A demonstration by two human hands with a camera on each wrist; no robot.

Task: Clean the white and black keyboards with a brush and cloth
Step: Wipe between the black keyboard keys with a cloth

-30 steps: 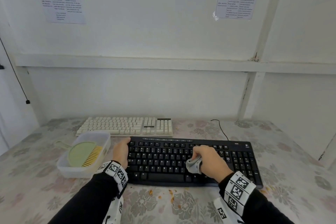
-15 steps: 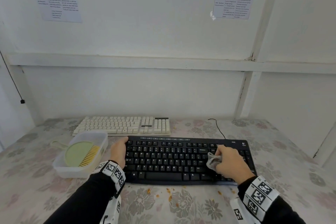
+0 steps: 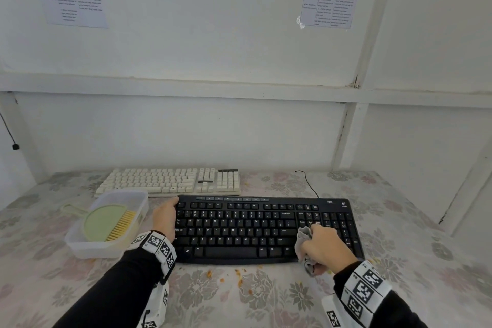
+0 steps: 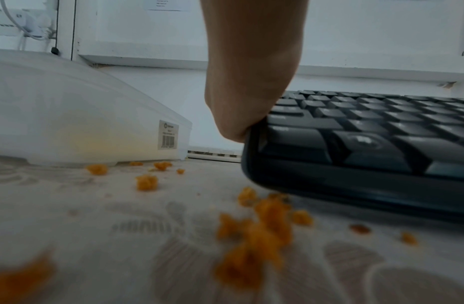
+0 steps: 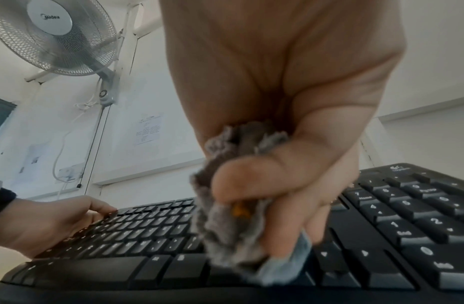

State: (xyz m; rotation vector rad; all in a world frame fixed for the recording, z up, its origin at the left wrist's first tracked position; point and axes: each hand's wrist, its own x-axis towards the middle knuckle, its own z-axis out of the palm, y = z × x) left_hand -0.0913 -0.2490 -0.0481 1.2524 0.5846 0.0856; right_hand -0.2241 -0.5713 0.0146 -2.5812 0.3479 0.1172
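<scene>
The black keyboard [image 3: 266,229] lies in front of me, with the white keyboard [image 3: 170,181] just behind it. My left hand [image 3: 166,216] holds the black keyboard's left end [image 4: 254,131], thumb on the top corner. My right hand [image 3: 326,246] grips a bunched grey cloth [image 3: 303,239] and presses it on the keys between the arrow cluster and the number pad [image 5: 251,236]. An orange crumb sticks to the cloth [image 5: 239,210]. A green brush with yellow bristles [image 3: 109,222] lies in a clear plastic tub [image 3: 80,247] at the left.
Orange crumbs [image 3: 239,275] are scattered on the floral tablecloth along the black keyboard's front edge and near the tub [image 4: 251,232]. A black cable [image 3: 308,184] runs back from the keyboard to the white wall. A wall fan [image 5: 54,35] hangs up left.
My right hand has carried the cloth rightward along the black keyboard, from the middle keys to the zone beside the number pad. The left hand has stayed on the left end.
</scene>
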